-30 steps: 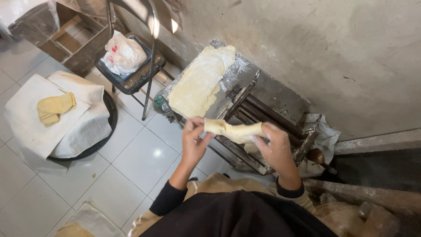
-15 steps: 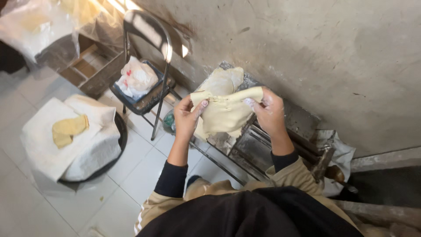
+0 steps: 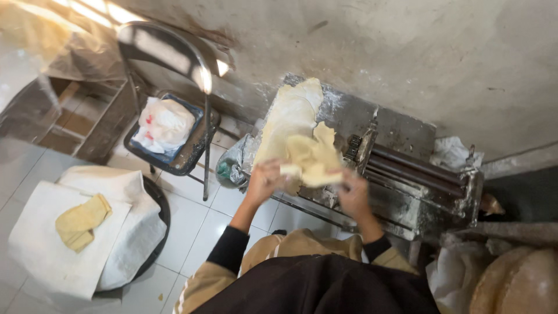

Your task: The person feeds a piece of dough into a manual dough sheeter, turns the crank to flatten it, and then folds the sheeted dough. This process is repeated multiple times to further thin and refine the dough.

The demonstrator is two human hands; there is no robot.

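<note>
Dough sheet [image 3: 311, 157] over floury roller machine [image 3: 407, 174]

**Bags and sacks around the work spot**

A white plastic bag [image 3: 164, 123] with small red marks sits crumpled on the seat of the folding chair [image 3: 192, 156], toward its back edge. A greyish clear plastic bag [image 3: 231, 164], bunched up with something green inside, hangs at the left end of the roller machine [image 3: 407, 192]. White woven sacks [image 3: 125, 192] drape over the round black tub [image 3: 161, 215] on the floor. No labels, signs or screens show.
</note>
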